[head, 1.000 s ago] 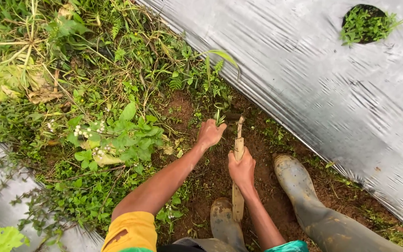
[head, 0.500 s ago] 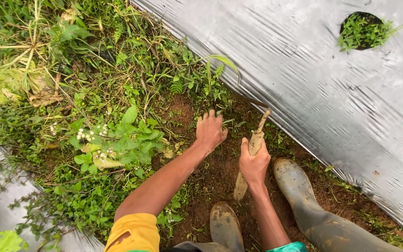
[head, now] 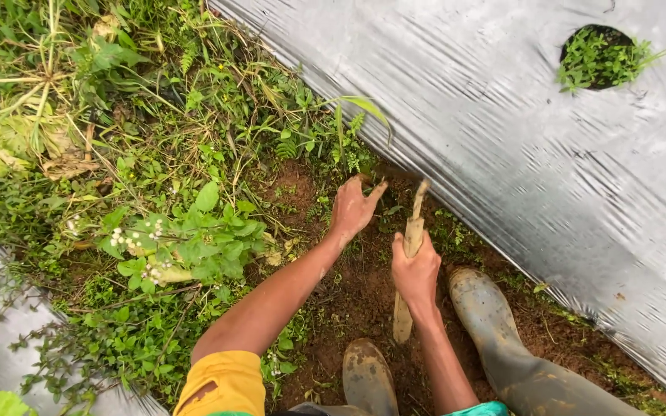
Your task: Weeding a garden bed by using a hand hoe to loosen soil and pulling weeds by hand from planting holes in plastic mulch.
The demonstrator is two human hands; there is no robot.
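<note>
Down near the middle of the head view, the right hand (head: 416, 273) is wrapped tight around a muddy wooden stick (head: 410, 246) — the stick points up toward 12 o'clock and its low end sits in the brown dirt (head: 364, 296). At about 10 o'clock from that hand, the left hand (head: 353, 206) is open with fingers spread, pressing down on small weeds (head: 333, 158) by the edge of the gray plastic sheet (head: 502, 131). Two muddy boots (head: 487, 312) stand at 5 o'clock — one on each side of the right arm. Leafy plants with tiny white flowers (head: 183, 246) grow at 9 o'clock.
</note>
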